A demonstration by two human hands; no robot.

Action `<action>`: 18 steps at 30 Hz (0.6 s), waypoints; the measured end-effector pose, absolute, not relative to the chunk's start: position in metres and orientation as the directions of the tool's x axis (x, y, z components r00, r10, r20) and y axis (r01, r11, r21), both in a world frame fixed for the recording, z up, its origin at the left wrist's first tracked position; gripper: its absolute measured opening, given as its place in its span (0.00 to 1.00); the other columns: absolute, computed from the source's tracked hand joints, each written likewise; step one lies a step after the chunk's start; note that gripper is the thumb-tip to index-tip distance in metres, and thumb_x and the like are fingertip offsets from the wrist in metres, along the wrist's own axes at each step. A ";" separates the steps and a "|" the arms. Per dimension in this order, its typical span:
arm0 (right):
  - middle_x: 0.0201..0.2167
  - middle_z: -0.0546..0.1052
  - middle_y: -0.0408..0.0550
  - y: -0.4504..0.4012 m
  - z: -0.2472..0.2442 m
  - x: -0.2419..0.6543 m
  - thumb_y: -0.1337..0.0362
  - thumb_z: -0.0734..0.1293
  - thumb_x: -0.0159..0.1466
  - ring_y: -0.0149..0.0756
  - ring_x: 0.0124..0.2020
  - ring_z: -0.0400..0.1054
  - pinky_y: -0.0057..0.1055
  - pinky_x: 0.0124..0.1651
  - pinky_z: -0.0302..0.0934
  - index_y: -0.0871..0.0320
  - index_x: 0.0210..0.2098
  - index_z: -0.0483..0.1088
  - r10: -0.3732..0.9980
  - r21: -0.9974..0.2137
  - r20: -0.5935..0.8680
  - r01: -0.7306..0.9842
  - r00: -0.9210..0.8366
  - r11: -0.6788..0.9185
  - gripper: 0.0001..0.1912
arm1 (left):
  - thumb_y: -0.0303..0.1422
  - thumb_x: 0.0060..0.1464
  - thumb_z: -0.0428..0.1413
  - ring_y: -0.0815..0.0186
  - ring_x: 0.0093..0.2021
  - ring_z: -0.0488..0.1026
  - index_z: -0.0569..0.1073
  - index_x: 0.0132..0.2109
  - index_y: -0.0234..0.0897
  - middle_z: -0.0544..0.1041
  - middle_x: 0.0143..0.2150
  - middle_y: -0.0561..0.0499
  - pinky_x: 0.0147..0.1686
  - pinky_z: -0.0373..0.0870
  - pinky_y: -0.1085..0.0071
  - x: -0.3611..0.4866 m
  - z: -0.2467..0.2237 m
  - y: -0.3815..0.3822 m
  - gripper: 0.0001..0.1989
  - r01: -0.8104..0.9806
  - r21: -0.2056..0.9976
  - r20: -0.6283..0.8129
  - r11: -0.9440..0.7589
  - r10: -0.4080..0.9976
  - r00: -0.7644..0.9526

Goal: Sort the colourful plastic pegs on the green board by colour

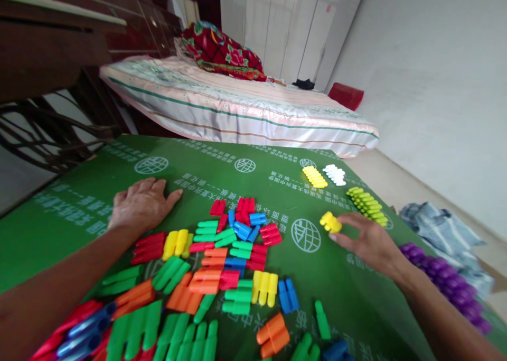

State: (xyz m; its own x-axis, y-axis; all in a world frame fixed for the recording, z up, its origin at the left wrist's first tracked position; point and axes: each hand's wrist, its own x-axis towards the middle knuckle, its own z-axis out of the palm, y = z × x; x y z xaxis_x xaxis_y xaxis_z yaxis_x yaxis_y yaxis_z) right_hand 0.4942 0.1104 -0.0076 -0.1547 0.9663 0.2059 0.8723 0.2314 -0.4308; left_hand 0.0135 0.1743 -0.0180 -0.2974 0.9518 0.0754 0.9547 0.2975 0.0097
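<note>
My right hand (366, 239) pinches a small yellow plastic toy block (330, 222) between thumb and finger, over the right side of the green board (245, 184). Flat on that board at the left, fingers spread, rests my left hand (138, 205), holding nothing. Between and in front of the hands lies a loose pile of bullet-shaped building blocks, among them a red block (271, 234), an orange block (273, 334), a blue block (288, 296) and a yellow block (264, 288). Green blocks (202, 342) crowd the near edge.
Along the right side sit grouped rows: yellow (315, 176), white (335, 174), lime green (367, 205) and purple (446, 284). Beyond the board stands a bed (237, 107) with a red floral blanket (225, 52). Crumpled checked cloth (443, 226) lies at the right. Dark wooden furniture (51, 49) stands left.
</note>
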 end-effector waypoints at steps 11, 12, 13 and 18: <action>0.29 0.79 0.49 0.300 0.013 0.487 0.52 0.70 0.55 0.38 0.31 0.72 0.29 0.31 0.60 0.60 0.32 0.77 0.984 -0.340 0.145 0.939 0.105 -0.050 0.16 | 0.54 0.57 0.31 0.49 0.66 0.53 0.59 0.61 0.34 0.56 0.67 0.40 0.62 0.55 0.47 0.010 -0.023 0.176 0.37 0.953 -0.012 0.080 0.302 0.951 -0.300; 0.29 0.79 0.49 0.308 0.011 0.486 0.52 0.70 0.54 0.37 0.30 0.71 0.28 0.29 0.59 0.60 0.31 0.77 0.983 -0.335 0.146 0.941 0.111 -0.056 0.16 | 0.54 0.57 0.31 0.49 0.66 0.53 0.59 0.61 0.34 0.56 0.67 0.40 0.62 0.54 0.47 0.011 -0.023 0.175 0.36 0.953 -0.015 0.082 0.301 0.951 -0.299; 0.29 0.79 0.49 0.315 0.009 0.485 0.52 0.71 0.54 0.37 0.29 0.71 0.28 0.29 0.59 0.60 0.31 0.77 0.982 -0.329 0.149 0.942 0.118 -0.063 0.16 | 0.54 0.57 0.31 0.50 0.66 0.53 0.59 0.61 0.34 0.56 0.67 0.40 0.62 0.54 0.47 0.011 -0.023 0.175 0.36 0.954 -0.018 0.083 0.300 0.951 -0.297; 0.27 0.79 0.48 0.333 0.000 0.488 0.50 0.72 0.52 0.35 0.28 0.70 0.26 0.26 0.58 0.60 0.28 0.76 0.983 -0.265 0.142 0.961 0.116 -0.076 0.17 | 0.53 0.58 0.33 0.50 0.66 0.53 0.60 0.60 0.34 0.57 0.66 0.40 0.62 0.54 0.48 0.014 -0.021 0.173 0.35 0.955 -0.028 0.083 0.295 0.953 -0.292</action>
State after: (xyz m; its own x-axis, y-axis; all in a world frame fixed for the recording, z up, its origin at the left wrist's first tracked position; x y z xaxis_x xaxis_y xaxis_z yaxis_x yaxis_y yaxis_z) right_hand 0.4880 0.3332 0.0001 0.1165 0.9829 0.1424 0.9613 -0.0755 -0.2650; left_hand 0.0140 0.1733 -0.0212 -0.2916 0.9529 0.0833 0.9552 0.2947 -0.0279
